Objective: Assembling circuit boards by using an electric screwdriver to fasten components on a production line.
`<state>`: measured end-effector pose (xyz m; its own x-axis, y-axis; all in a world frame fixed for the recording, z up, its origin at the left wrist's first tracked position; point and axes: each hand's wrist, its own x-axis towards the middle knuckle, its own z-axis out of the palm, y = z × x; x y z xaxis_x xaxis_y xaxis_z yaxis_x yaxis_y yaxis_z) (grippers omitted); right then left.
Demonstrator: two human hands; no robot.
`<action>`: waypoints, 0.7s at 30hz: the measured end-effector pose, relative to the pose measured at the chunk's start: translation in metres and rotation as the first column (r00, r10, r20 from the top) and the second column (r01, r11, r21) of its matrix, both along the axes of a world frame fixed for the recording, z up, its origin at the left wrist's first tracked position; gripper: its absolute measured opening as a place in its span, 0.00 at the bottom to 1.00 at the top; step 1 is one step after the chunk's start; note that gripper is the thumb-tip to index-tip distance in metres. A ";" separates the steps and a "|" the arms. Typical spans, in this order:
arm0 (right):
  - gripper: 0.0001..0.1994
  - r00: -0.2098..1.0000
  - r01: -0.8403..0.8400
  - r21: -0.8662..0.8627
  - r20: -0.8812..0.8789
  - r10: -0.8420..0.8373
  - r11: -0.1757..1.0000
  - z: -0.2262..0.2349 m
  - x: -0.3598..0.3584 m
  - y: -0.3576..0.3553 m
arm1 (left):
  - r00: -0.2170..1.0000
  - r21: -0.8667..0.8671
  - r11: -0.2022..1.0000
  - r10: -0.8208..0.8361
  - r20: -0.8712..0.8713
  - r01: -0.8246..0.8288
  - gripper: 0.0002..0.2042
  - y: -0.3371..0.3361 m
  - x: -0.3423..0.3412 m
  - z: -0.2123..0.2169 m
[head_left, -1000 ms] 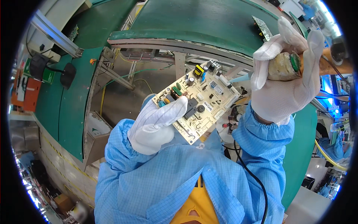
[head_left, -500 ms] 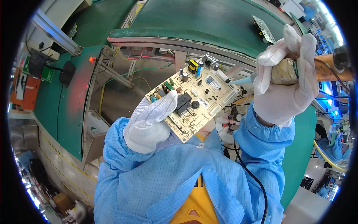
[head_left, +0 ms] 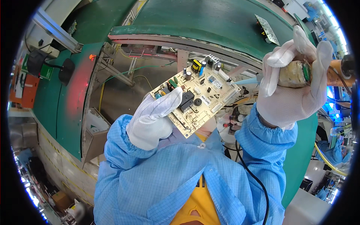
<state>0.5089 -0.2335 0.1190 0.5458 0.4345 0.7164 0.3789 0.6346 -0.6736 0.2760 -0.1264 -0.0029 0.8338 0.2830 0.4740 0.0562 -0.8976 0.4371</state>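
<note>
Head view: a flat, cream rectangular circuit board (head_left: 197, 99) is being gripped by the white-gloved left hand (head_left: 153, 120), long axis rising toward upper right; the right hand (head_left: 292, 86) is being kept clamped around a worn handle (head_left: 296, 73).

At the far left of the frame, beside a black round fixture, hangs a small green sign (head_left: 45, 72) with white marking, rectangular and tilted with the lens bend. Just below it, at the left edge, stands an orange-red box-shaped panel (head_left: 23, 92) carrying a pale rectangular label (head_left: 18, 83). At the right edge, behind the raised glove, a bright blue lit screen (head_left: 331, 98) glows, mostly hidden, so its shape cannot be told. In the lower left corner, on the floor, lies a brown cardboard package (head_left: 60, 198), small and blurred. Near it sits a white and yellow object, too dim to identify.
</note>
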 end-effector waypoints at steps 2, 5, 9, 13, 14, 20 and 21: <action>0.23 0.996 -0.075 0.049 -0.050 0.077 0.996 -0.003 0.003 0.000 | 0.994 -0.354 0.930 -0.082 0.069 0.101 0.28 0.005 0.001 -0.018; 0.22 0.972 -0.197 0.135 -0.106 0.211 0.971 -0.005 0.008 0.005 | 0.953 -0.844 0.442 -0.128 0.275 0.303 0.27 0.011 0.010 -0.011; 0.18 0.962 -0.248 0.132 -0.081 0.260 0.960 -0.006 0.015 0.008 | 0.921 -0.906 -0.165 0.080 0.381 0.389 0.24 0.019 0.012 0.017; 0.24 0.987 -0.146 0.069 -0.060 0.150 0.987 -0.002 0.021 -0.003 | 0.903 -0.902 -0.109 0.163 0.399 0.418 0.24 0.078 0.023 0.048; 0.23 0.994 0.022 0.009 -0.105 -0.021 1.000 0.000 0.018 -0.010 | 0.885 -0.895 -0.032 0.171 0.434 0.445 0.24 0.101 0.027 0.055; 0.22 0.994 0.045 0.040 -0.100 -0.041 0.998 -0.005 0.035 -0.023 | 0.784 -0.717 0.681 0.522 0.336 -0.147 0.18 0.293 -0.004 0.031; 0.22 0.995 0.052 0.019 -0.082 -0.050 0.998 -0.004 0.037 -0.025 | 0.717 -0.536 0.751 0.609 0.339 -0.385 0.17 0.326 -0.015 0.020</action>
